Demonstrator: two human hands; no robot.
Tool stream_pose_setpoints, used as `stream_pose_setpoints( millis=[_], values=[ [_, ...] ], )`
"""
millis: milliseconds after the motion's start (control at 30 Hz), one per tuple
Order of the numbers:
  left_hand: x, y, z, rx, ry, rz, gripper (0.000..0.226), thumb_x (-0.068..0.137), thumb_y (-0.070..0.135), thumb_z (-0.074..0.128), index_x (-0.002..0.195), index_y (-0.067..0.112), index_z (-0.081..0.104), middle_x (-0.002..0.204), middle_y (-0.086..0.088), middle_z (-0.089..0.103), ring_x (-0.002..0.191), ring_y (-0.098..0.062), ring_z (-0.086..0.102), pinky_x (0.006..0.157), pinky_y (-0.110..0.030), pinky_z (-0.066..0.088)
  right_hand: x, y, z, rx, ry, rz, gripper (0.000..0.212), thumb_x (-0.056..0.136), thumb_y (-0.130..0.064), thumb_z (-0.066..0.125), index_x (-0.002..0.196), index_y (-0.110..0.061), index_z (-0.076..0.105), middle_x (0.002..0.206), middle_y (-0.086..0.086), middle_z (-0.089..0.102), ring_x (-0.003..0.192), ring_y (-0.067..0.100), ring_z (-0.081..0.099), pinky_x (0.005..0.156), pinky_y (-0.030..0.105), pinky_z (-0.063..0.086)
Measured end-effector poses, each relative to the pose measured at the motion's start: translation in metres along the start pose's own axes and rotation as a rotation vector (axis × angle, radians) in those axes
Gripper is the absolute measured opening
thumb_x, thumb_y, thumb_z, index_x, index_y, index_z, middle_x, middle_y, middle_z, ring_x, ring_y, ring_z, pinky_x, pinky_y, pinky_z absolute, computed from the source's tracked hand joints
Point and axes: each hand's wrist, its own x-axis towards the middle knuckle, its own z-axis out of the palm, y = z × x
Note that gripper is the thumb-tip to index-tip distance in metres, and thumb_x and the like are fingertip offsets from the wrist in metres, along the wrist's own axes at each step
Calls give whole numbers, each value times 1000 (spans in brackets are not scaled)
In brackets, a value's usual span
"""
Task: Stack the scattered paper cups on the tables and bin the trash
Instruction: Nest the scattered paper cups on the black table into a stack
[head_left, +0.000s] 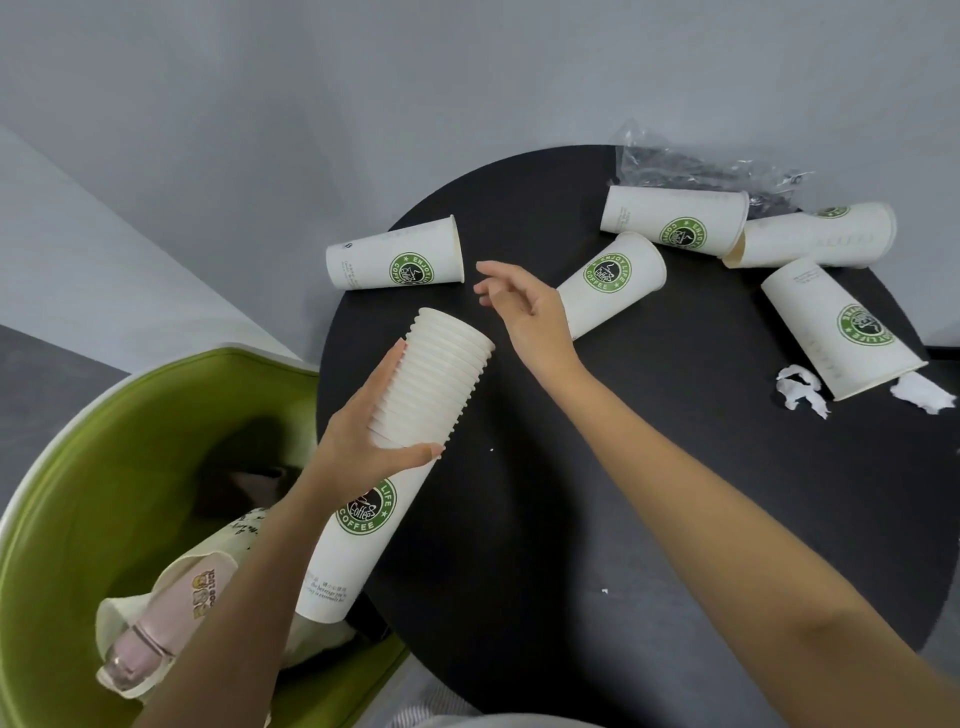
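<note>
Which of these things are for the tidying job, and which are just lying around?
For the job: cup stack in the left hand; five loose cups on the table; crumpled paper scraps; clear plastic wrapper.
Just lying about: green chair; cloth bag; pink bottle.

Cups: white paper, smooth, slight sheen. Table: black, matt. Wrapper at far edge: clear crinkled plastic. Chair: glossy green plastic.
</note>
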Motion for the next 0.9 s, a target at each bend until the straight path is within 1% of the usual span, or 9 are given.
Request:
stream_pose_setpoints(
  millis=[100,200,267,400,533,633,767,833,900],
  values=[
    [7,-7,-8,3,9,-12,111,56,62,75,147,58,12,136,55,23,130,11,34,112,-34,35,20,6,11,-52,29,-3,29,97,-13,47,123,-15,60,114,4,64,102,15,62,96,28,49],
    [12,-14,-14,-10,24,-25,111,57,58,80,147,58,14,138,53,24,127,23,30,108,-27,34,39,12,19,-77,64,15,32,96,-10,47,125,-17,59,118,4,61,99,3,57,88,8,43],
    [15,-20,-15,-24,31,-36,111,62,47,86,147,56,15,137,53,26,125,24,31,106,-25,34,51,16,23,-98,81,18,34,96,-8,46,127,-17,58,120,3,59,95,-3,54,83,0,39],
    [19,-29,-18,-41,42,-45,107,62,44,83,145,58,17,138,51,28,128,21,32,103,-19,32,75,26,30,-128,59,45,37,96,-7,45,129,-20,57,122,2,60,101,1,54,81,1,40],
    [23,-36,-20,-52,49,-66,107,62,43,85,142,63,16,137,51,29,126,21,34,100,-16,32,92,32,36,-147,11,46,36,96,-7,45,128,-18,58,124,3,61,108,7,55,90,12,43],
    [27,-41,-20,-49,49,-78,109,68,33,89,143,61,16,135,53,29,123,24,33,100,-18,33,100,37,41,-173,-25,37,34,96,-7,46,126,-15,59,126,3,60,108,7,52,81,4,40],
    [31,-44,-19,-61,51,-97,109,68,34,89,147,57,17,139,49,30,125,22,33,101,-18,33,105,46,44,-188,-59,24,33,95,-5,48,123,-15,62,117,4,63,105,12,55,84,9,42],
    [32,-45,-19,-64,56,-97,109,67,35,89,147,58,18,137,51,30,124,23,34,99,-14,32,107,49,44,-188,-53,13,34,93,-1,48,120,-14,64,98,2,63,93,13,56,85,20,45],
    [32,-45,-19,-64,54,-96,108,68,33,89,145,60,17,136,52,30,123,25,33,98,-14,32,108,51,44,-199,-39,1,36,91,3,47,117,-14,66,75,-3,53,75,10,51,79,22,43]
  ],
)
